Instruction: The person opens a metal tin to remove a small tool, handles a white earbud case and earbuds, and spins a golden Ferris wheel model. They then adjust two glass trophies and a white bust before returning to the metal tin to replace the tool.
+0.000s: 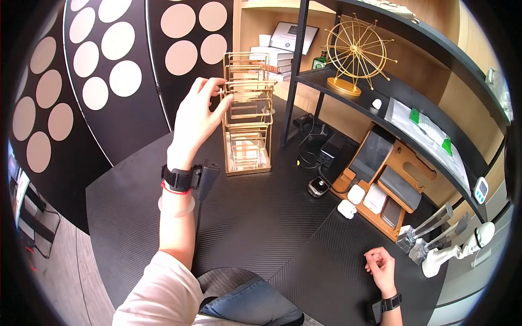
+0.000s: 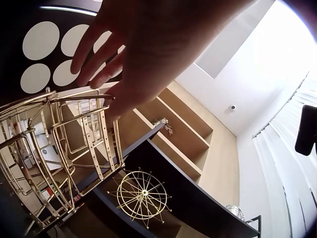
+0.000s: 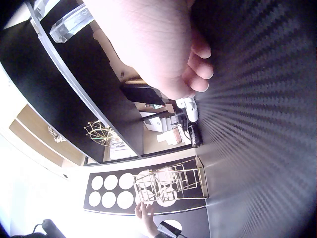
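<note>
A tall gold wire rack [image 1: 248, 127] with several tiers stands upright on the dark table. My left hand [image 1: 197, 111] is at its upper left side, thumb and index finger on either side of a gold rod at the corner. In the left wrist view the other fingers [image 2: 94, 54] spread beyond the rack's frame [image 2: 89, 134]. The right hand [image 1: 382, 267] rests at the table's right side, fingers loosely curled and holding nothing. Its fingertips show just over the dark tabletop in the right wrist view.
Right of the rack are cables, a black adapter [image 1: 330, 149], a watch [image 1: 318, 186] and a wooden organizer [image 1: 348, 176] bearing a phone and white cases. A black shelf above carries a gold Ferris wheel model [image 1: 354, 50]. A white hand-shaped stand [image 1: 451, 255] is near the right hand.
</note>
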Demonstrator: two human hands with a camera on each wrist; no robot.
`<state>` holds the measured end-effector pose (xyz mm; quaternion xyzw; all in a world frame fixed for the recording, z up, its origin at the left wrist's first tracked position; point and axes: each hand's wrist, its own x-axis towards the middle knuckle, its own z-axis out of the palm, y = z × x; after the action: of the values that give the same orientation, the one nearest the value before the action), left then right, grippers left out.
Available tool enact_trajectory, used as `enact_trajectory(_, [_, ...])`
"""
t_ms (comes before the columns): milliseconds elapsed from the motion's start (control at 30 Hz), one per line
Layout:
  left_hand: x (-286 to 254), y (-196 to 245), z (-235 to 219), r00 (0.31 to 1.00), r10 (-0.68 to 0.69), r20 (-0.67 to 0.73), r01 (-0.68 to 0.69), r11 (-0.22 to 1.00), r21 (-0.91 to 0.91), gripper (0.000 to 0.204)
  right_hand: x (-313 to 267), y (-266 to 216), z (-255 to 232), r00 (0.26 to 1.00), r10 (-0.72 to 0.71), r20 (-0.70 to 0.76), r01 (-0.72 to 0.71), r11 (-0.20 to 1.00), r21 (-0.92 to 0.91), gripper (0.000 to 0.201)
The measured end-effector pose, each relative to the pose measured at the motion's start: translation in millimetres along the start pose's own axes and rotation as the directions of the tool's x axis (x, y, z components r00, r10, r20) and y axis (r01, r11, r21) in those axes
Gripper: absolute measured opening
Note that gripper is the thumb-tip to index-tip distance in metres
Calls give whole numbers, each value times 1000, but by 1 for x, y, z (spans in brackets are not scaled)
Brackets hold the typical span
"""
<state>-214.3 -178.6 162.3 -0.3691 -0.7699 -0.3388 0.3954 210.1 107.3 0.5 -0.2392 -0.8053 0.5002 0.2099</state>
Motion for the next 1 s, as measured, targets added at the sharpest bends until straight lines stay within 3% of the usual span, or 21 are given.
enact_trajectory(33, [0, 0, 2, 998, 19, -67, -20, 1000, -12, 32, 0, 0, 0, 1000, 0, 1, 0, 1000, 2, 4])
enact_trajectory(67, [2, 4, 1, 999, -8, -37, 6, 998, -62, 20, 0, 1, 0, 1000, 1, 2, -1, 1000, 2, 4])
enact_trajectory(167, [1, 5, 6, 998, -62, 13, 64, 990, -127, 16, 0, 0, 0, 1000, -3, 0, 3, 1000, 8, 4])
enact_trajectory(233, [1, 6, 9, 999, -33, -27, 30, 993, -110, 15, 0, -3, 1, 1000, -12, 1, 12, 1000, -15, 7])
enact_trajectory(667, [0, 0, 6, 998, -51, 39, 55, 992, -112, 15, 0, -3, 2, 1000, -14, -2, 14, 1000, -12, 7])
enact_trajectory(733, [0, 1, 5, 997, -66, 41, 71, 990, -124, 20, 0, -3, 2, 1000, -6, -1, 6, 1000, -12, 7])
enact_trajectory(800, [0, 5, 2, 994, -104, 45, 108, 986, -125, 50, 0, -2, 2, 1000, -5, -1, 5, 1000, -3, 7])
enact_trajectory(833, [0, 5, 1, 994, -104, 44, 109, 986, -126, 50, 0, -2, 2, 1000, -4, -1, 4, 1000, 6, 7])
enact_trajectory(900, [-1, 5, 1, 991, -117, 60, 124, 983, -132, 79, 0, -1, 2, 1000, -4, -1, 4, 1000, 11, 7])
enact_trajectory(1000, [-1, 6, -1, 989, -123, 82, 132, 986, -105, 96, 0, 3, 1, 1000, -2, -4, 2, 1000, 17, 5])
